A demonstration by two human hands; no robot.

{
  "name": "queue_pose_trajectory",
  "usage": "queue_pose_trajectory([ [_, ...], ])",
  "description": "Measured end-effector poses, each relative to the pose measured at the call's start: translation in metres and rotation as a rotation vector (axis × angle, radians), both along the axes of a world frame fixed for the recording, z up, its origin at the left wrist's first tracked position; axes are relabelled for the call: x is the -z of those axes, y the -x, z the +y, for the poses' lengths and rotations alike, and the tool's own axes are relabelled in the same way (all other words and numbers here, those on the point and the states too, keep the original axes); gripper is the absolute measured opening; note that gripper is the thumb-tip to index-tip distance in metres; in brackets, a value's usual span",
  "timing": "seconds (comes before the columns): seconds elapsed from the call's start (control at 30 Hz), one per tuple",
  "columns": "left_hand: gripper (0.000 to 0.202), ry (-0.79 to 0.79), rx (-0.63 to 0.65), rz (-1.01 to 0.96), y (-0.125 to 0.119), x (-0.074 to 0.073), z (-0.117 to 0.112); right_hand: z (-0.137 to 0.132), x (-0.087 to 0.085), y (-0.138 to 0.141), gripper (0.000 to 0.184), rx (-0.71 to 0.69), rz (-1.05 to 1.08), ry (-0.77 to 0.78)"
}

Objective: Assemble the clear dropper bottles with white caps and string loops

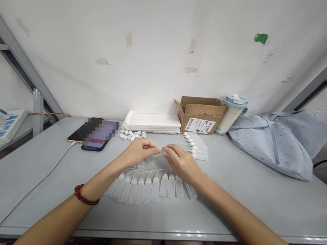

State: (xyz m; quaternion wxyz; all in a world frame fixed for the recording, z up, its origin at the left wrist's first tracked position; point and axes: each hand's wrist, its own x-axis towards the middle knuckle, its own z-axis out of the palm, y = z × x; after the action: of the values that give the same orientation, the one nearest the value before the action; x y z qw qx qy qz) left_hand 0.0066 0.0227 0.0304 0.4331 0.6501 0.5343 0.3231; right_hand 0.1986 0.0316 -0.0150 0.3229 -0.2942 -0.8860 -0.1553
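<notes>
My left hand [142, 150] is closed in a pinch, thumb against fingers. Its fingertips meet those of my right hand [182, 162], also closed, over the middle of the table. Between them shows a bit of a small white piece [160, 150], mostly covered by the fingers. Below the hands lies a fanned row of translucent plastic bottles [140, 189] with thin white cords looping from their necks. Just beyond my left hand sits a pile of small white caps [131, 135]. Behind my right hand lie more translucent bottles with white caps [196, 147].
At the back stand a stack of white trays [153, 122], an open cardboard box [202, 117] and a lidded cup [231, 115]. A pale blue cloth bag [272, 143] lies right. Two phones [98, 136] lie left, with a white cable [44, 177] running to the front edge.
</notes>
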Motion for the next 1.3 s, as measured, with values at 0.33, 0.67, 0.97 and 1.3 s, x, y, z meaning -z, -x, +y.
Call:
queue_pose_trajectory([
  [0.33,0.020,0.050,0.123,-0.155,0.000,0.003,-0.001,-0.003,-0.003,-0.005,0.026,-0.074,0.049,-0.088],
  [0.67,0.025,-0.055,0.054,-0.172,-0.006,0.004,-0.003,0.001,-0.003,-0.003,0.017,-0.150,0.303,0.126],
  [0.97,0.038,0.188,0.181,-0.235,-0.003,0.010,-0.001,-0.003,-0.004,-0.002,0.015,-0.149,0.279,-0.035],
  [1.3,0.028,-0.037,0.080,-0.102,-0.010,0.007,-0.004,0.000,-0.004,-0.006,0.014,-0.179,0.304,0.112],
])
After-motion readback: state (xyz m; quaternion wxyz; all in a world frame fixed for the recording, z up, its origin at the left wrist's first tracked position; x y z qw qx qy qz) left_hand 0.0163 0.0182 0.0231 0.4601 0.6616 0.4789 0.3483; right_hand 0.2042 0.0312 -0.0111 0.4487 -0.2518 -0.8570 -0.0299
